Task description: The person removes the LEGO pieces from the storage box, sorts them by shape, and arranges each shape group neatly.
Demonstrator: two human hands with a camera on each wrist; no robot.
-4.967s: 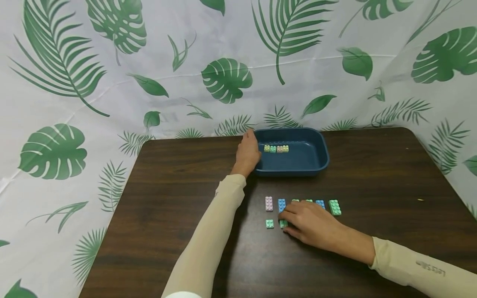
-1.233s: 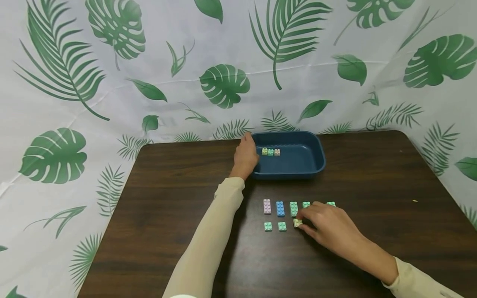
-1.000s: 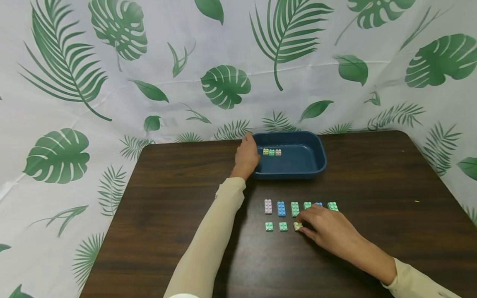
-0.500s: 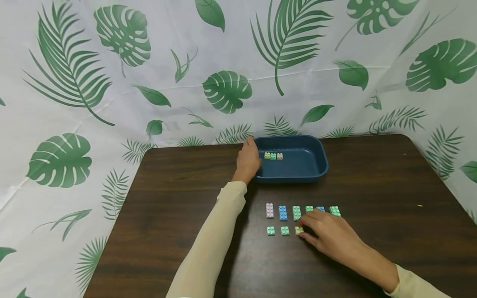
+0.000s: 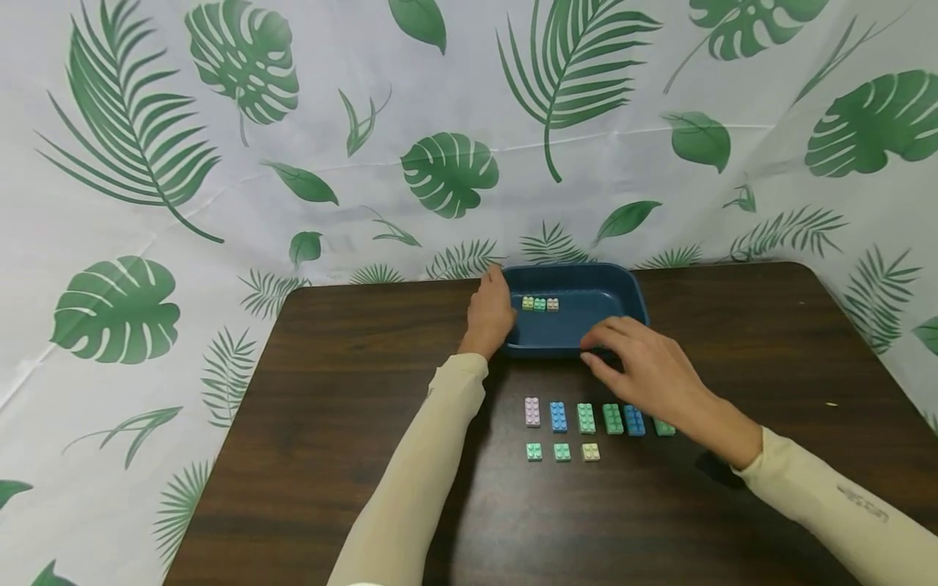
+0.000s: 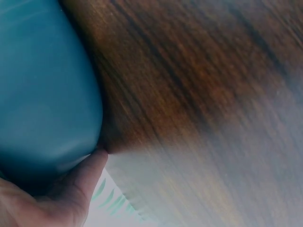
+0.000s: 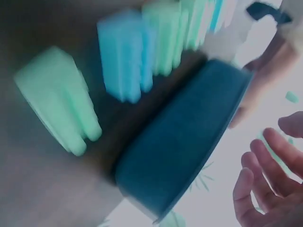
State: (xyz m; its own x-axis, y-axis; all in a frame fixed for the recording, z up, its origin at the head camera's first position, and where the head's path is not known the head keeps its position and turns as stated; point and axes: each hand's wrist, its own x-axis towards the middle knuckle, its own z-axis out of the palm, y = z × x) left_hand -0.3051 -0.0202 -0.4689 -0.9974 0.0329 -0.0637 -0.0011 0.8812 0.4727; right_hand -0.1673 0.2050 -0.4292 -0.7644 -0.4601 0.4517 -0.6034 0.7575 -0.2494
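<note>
My left hand [image 5: 489,313] grips the left end of a dark blue tray [image 5: 557,352], and its wall fills the left of the left wrist view. Three small bricks sit in a line inside: yellow [image 5: 528,303], green [image 5: 540,304] and pale pink [image 5: 553,304]. Over the tray's near right rim hovers my right hand [image 5: 645,362], fingers loosely bent and holding nothing. Nearer me lies a row of long bricks, from a pink one [image 5: 532,412] to a green one [image 5: 664,427] partly covered by that hand. Below are two small green bricks [image 5: 534,452] and a yellow one [image 5: 590,452].
The dark wooden table [image 5: 352,407] reaches back to a white leaf-print cloth [image 5: 330,236] hanging behind the tray. A small yellow scrap [image 5: 831,404] lies toward the right side.
My right hand set a small green brick, then the yellow brick taken from the tray, in the near row. It has let go and moved up to the tray. The left hand stays put.
</note>
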